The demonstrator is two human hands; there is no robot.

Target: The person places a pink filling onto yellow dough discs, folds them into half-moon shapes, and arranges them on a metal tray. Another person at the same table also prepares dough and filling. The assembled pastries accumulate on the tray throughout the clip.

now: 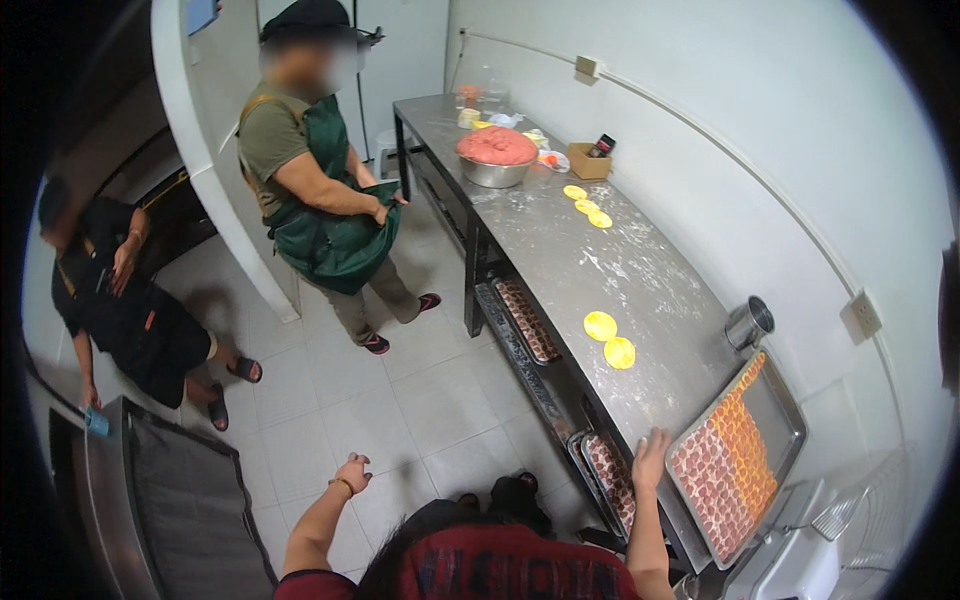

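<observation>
My right hand [651,460] rests at the near edge of the steel table [655,300], fingers out and holding nothing. Just right of it lies a metal tray [790,410], tilted, filled with rows of small red-and-pale pieces [710,480] and orange-yellow pieces [752,440]. My left hand [350,476], a band on its wrist, hangs empty over the floor with its fingers apart. Ahead of my right hand, two flat yellow rounds [610,340] lie on the tabletop. Several more yellow rounds [587,207] sit farther along it.
Farther back are a metal bowl [495,175] heaped with pink dough and a cardboard box [590,160]. A metal cup [749,322] stands by the wall. Filled trays [527,320] sit under the table. One person [320,200] holds a green apron; another [120,290] stands left.
</observation>
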